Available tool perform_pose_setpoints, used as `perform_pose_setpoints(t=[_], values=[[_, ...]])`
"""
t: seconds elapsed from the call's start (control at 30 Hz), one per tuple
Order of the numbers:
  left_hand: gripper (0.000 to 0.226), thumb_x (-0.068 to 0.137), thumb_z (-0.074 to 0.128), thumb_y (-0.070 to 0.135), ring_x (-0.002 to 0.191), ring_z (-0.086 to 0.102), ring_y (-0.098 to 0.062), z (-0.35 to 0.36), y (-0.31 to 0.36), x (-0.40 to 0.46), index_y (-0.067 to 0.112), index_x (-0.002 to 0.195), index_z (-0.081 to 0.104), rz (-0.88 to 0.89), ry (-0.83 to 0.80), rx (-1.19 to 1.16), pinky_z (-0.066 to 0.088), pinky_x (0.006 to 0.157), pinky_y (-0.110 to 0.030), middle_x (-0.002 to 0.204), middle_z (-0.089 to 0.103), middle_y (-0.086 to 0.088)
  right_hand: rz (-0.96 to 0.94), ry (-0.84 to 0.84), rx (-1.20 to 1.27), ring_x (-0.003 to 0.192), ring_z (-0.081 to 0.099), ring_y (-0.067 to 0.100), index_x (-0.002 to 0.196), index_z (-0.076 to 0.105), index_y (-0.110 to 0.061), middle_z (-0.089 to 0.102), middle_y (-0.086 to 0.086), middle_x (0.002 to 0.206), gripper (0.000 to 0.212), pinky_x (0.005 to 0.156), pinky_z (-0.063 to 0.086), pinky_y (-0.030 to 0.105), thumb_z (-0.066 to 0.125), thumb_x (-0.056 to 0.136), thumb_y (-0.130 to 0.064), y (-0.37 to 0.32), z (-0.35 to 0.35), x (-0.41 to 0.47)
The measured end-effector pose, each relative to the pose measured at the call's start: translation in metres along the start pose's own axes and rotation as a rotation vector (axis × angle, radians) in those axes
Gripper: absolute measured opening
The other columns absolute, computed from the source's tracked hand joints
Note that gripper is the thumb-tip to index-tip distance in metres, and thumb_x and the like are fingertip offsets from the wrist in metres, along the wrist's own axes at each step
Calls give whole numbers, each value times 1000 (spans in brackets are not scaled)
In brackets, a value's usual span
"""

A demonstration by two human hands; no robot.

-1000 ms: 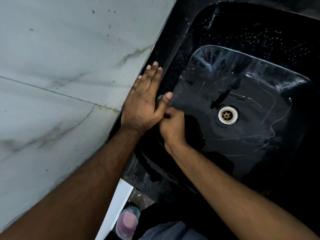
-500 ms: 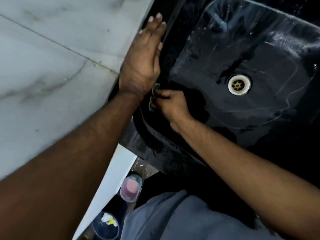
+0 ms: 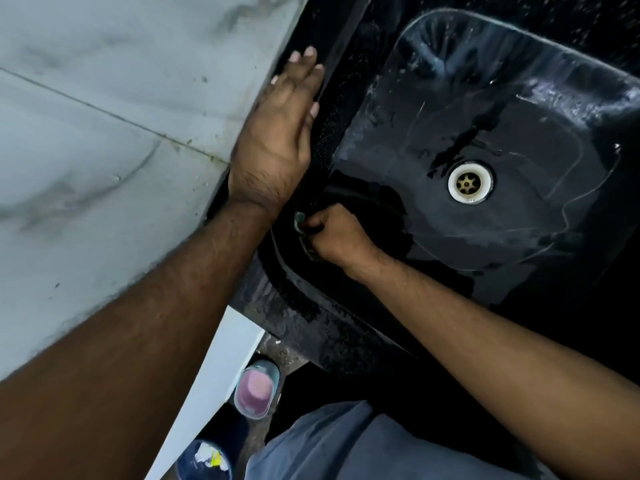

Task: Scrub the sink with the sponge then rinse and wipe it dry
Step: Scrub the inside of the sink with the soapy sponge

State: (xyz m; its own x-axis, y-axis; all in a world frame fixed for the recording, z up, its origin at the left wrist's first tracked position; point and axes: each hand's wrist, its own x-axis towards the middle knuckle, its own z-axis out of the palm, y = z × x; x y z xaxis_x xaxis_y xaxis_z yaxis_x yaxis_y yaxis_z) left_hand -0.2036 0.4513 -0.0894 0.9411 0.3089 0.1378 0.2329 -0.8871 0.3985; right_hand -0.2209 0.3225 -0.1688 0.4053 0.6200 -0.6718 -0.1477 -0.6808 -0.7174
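Sponge — inside right hand

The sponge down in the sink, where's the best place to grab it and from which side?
Judging roughly: grip the sponge across its exposed greenish end, coming from inside the basin, as the right hand does. The sink wall and left hand block the other side.

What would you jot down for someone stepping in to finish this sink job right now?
Left hand: flat, fingers straight, resting on the sink's left rim beside the marble wall.
Right hand: grip closed on a small greenish sponge, pressed against the left inner wall of the black sink.
Done so far: basin floor looks wet and streaked around the drain, so scrubbing is under way.
Left: finish scrubbing, then rinse and wipe dry. No tap or drying cloth is in view.
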Motion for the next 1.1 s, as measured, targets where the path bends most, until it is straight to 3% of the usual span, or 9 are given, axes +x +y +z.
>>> perform_pose_setpoints(t=[0.1,0.23,0.37,0.5,0.63,0.73,0.8,0.97,1.1], values=[[43,103,41,6,148,33,-23,0,0,0,1,144,48,19,13,12,29,120,-40,156,41,-12,133,5,109,65,57,20,74,71,-14,57,0,64,24,69,54,35,60,77,6,-2,0,17],[42,102,41,5,147,34,-24,1,-3,1,0,143,49,41,29,-1,31,119,-42,155,42,-13,22,-33,46,78,65,10,99,78,-12,70,-3,87,30,67,55,18,65,77,4,-12,-4,0],[42,103,40,7,148,33,-23,4,-6,1,1,144,49,33,24,-9,31,120,-42,156,41,-12,-60,23,-130,85,67,11,100,77,-12,73,0,97,23,61,47,14,63,85,-2,-9,-1,-5],[44,103,40,10,150,29,-20,6,-8,3,5,147,46,22,-15,-6,27,122,-39,158,38,-8,59,28,-173,104,67,20,119,72,-12,70,7,118,36,80,51,19,66,85,-4,3,-1,17],[44,103,39,12,148,32,-22,4,-8,6,5,146,47,11,-22,5,26,122,-31,157,40,-9,-118,-67,-335,110,65,19,118,73,-20,71,1,119,35,92,51,23,66,87,-7,2,-18,-8],[42,102,42,11,145,38,-21,-3,-2,-2,4,142,53,-47,-1,-98,23,119,-17,153,46,-9,-269,-159,-396,100,62,5,114,75,-20,72,-6,114,32,76,42,6,66,88,-5,-2,-40,-51],[39,102,46,12,140,44,-20,-11,8,-14,3,139,55,-124,30,-260,30,118,-22,147,52,-11,-276,-173,-368,92,56,-3,112,76,-21,73,-8,110,32,68,33,-2,67,87,-4,2,-50,-66],[43,105,44,23,139,44,-24,-20,45,-102,2,142,49,-234,49,-139,33,117,-35,146,51,-11,-161,-218,-504,107,64,12,121,72,-27,70,-5,120,49,77,40,13,61,84,4,19,-44,-35],[48,105,37,27,149,28,-23,-7,62,-150,2,146,43,-290,28,-29,24,121,-44,154,42,-11,-160,-293,-547,96,67,11,118,73,-27,74,-5,110,51,79,52,22,64,78,3,26,-52,-27]])
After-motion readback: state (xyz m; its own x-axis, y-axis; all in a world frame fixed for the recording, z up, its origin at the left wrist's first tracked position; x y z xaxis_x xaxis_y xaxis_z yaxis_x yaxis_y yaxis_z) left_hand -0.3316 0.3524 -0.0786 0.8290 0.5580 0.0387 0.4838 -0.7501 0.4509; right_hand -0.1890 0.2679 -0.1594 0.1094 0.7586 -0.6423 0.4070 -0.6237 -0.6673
